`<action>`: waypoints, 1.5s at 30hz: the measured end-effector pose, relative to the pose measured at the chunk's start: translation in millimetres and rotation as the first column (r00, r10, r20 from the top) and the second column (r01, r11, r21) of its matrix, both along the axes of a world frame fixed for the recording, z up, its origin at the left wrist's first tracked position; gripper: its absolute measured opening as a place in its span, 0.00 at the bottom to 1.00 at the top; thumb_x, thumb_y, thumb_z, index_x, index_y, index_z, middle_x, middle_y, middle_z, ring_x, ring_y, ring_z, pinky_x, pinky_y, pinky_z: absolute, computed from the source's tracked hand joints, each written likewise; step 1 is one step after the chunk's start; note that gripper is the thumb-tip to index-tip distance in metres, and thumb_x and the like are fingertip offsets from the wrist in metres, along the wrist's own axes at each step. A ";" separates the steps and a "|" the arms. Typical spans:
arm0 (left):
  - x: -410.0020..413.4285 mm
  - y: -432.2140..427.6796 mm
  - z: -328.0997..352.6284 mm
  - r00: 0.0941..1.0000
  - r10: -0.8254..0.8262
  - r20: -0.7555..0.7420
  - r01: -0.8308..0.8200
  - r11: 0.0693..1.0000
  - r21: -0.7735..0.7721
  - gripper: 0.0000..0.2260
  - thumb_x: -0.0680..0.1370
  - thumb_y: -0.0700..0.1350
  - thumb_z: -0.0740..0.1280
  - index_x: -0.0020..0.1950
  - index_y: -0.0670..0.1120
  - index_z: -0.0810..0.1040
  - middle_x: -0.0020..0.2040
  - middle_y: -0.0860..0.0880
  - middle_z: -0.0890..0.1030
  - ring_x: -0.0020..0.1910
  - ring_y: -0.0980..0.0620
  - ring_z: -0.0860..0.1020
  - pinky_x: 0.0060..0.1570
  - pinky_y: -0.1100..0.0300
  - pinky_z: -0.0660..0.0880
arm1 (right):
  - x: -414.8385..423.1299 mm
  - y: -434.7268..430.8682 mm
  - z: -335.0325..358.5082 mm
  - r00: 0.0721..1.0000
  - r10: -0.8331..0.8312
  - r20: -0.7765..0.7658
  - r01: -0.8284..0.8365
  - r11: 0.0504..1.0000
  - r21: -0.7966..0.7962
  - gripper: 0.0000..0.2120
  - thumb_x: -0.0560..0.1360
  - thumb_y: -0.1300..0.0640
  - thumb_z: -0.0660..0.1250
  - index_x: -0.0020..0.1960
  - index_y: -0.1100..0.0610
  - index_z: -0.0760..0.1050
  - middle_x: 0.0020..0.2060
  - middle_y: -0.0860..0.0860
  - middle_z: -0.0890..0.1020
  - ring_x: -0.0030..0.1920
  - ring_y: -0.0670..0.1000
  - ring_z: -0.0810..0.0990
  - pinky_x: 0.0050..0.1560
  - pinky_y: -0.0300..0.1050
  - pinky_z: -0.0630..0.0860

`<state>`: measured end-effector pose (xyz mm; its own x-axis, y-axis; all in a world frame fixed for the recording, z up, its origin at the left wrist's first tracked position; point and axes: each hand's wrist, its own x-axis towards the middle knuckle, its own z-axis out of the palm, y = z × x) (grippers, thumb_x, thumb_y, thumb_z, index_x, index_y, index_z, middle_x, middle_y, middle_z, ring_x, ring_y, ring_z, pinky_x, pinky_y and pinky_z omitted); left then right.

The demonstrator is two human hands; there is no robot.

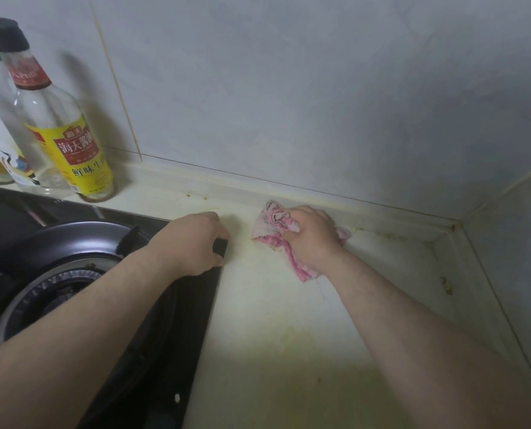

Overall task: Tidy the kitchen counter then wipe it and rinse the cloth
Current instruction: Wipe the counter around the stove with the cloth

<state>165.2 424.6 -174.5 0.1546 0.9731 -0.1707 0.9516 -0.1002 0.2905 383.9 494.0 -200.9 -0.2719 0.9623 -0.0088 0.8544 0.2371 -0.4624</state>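
Gripping a bunched pink cloth [275,239], the right hand [312,239] curls its fingers [318,215] round it on the pale worktop [273,329], right of the frame's centre, close to the wall. The left hand [193,243] pinches the black hob [171,335] corner between fingers and thumb. Bottles [72,144] stand upper left.

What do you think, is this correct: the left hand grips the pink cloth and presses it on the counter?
No, the hand is wrong. The head view shows the right hand grips the pink cloth and presses it on the counter; the left hand holds no cloth.
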 end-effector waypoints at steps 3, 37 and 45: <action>-0.9 -0.9 0.5 1.000 0.005 0.007 -0.005 1.000 0.002 0.18 0.72 0.49 0.70 0.62 0.53 0.78 0.56 0.52 0.74 0.54 0.50 0.75 0.50 0.59 0.72 | 0.4 -4.5 0.2 1.000 -0.002 0.010 0.002 1.000 -0.011 0.22 0.74 0.55 0.69 0.68 0.50 0.75 0.62 0.47 0.77 0.63 0.54 0.70 0.65 0.45 0.65; -54.9 -12.2 -0.5 0.967 -0.091 -0.237 0.095 0.995 0.006 0.21 0.66 0.54 0.51 0.48 0.52 0.79 0.50 0.53 0.81 0.49 0.50 0.79 0.49 0.53 0.75 | -51.9 -16.6 -9.9 0.999 0.019 -0.028 -0.017 0.998 0.065 0.18 0.75 0.51 0.69 0.64 0.50 0.77 0.55 0.47 0.74 0.60 0.51 0.69 0.60 0.41 0.63; -55.1 -28.2 6.1 0.981 -0.079 -0.177 0.112 0.976 0.188 0.17 0.69 0.54 0.53 0.41 0.47 0.77 0.40 0.52 0.80 0.42 0.50 0.77 0.48 0.56 0.69 | -64.1 -9.2 -2.0 1.000 -0.014 -0.007 0.014 0.999 0.050 0.19 0.75 0.49 0.68 0.66 0.49 0.76 0.54 0.47 0.74 0.60 0.52 0.70 0.60 0.43 0.65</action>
